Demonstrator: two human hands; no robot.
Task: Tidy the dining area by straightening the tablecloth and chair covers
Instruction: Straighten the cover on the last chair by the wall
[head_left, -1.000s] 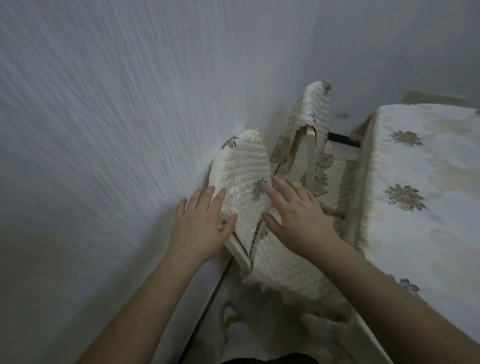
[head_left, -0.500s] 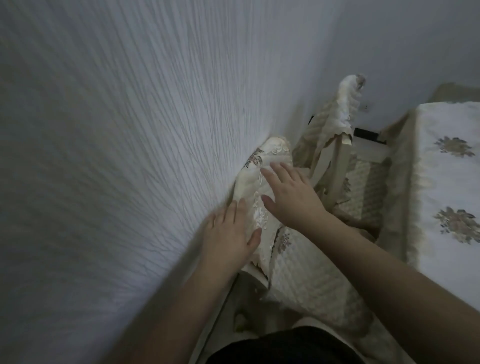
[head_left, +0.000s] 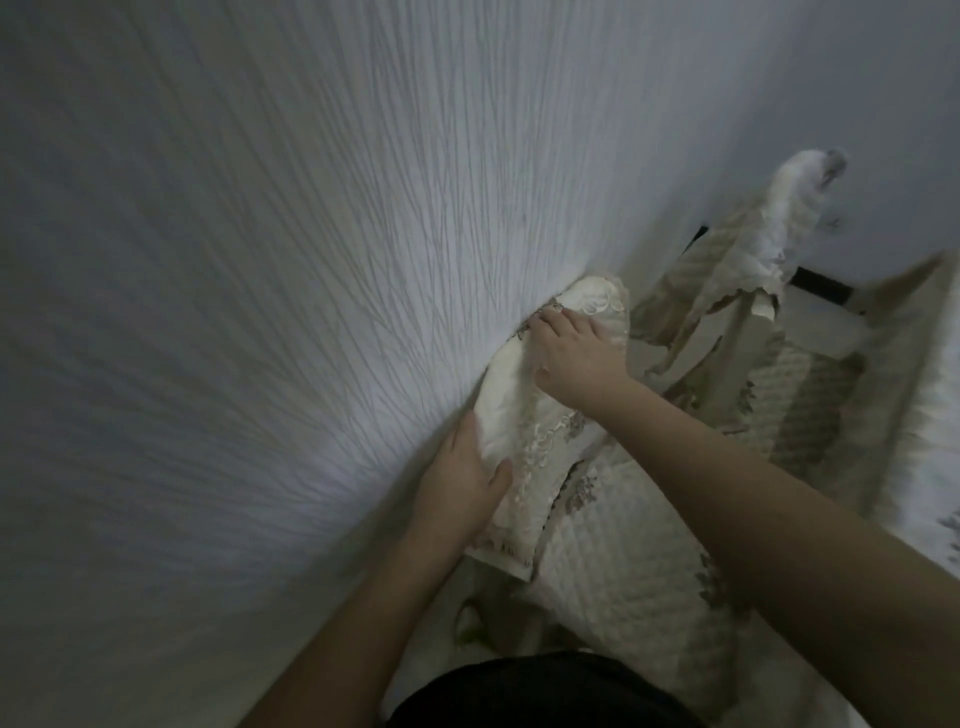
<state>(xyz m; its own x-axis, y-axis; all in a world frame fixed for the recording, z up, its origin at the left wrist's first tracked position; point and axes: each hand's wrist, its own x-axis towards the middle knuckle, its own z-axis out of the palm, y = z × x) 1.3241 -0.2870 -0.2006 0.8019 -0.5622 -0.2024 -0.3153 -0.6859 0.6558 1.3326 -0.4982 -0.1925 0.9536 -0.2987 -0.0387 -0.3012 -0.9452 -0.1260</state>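
A cream quilted chair cover (head_left: 524, 405) with embroidered flowers wraps the backrest of the near chair, pressed against the wall. My left hand (head_left: 462, 483) grips the cover's lower wall-side edge, thumb over the front. My right hand (head_left: 574, 353) lies flat on the upper part of the cover, fingers spread toward the top. The quilted seat cover (head_left: 623, 561) spreads below my right forearm. A second chair cover (head_left: 779, 228) sits rumpled on the far chair. The tablecloth (head_left: 930, 364) hangs at the right edge, blurred.
A textured white wall (head_left: 260, 260) fills the left and stands tight against the near chair. The far chair's pale wooden frame (head_left: 748, 332) shows under its lifted cover. The table stands close on the right. My dark clothing (head_left: 545, 691) is at the bottom.
The view has swung left and closer to the wall. My right hand slid up the backrest cover toward its top. My left hand moved to the cover's wall-side edge and closed on it.
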